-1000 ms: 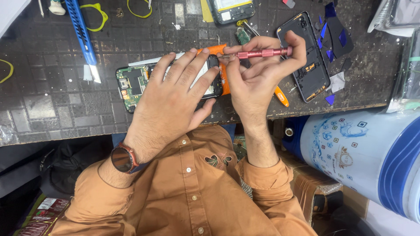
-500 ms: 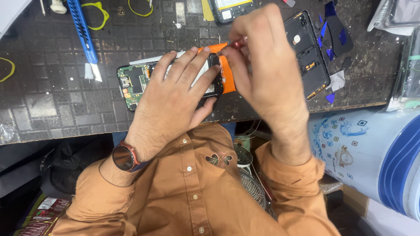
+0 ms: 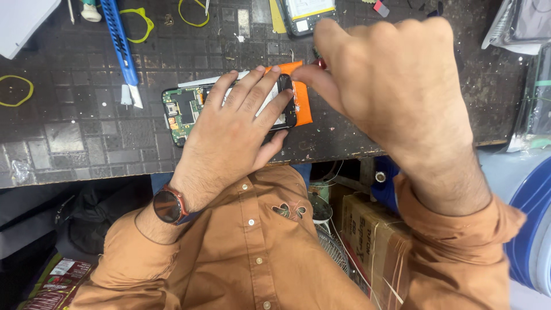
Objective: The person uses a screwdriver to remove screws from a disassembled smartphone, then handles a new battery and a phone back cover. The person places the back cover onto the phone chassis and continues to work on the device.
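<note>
Risen toward the camera, right hand [image 3: 396,92] pinches a red tool [image 3: 319,63] at the phone's [image 3: 183,112] edge; left hand [image 3: 235,132] lies flat, fingers spread.

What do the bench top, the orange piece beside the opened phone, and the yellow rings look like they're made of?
Bench top: probably a dark rubber or vinyl mat, matte, with embossed squares and scuffs. Orange piece: likely smooth plastic, evenly coloured, slight sheen. Yellow rings: apparently rubber bands, thin and limp. The left hand presses on the opened phone.
</note>
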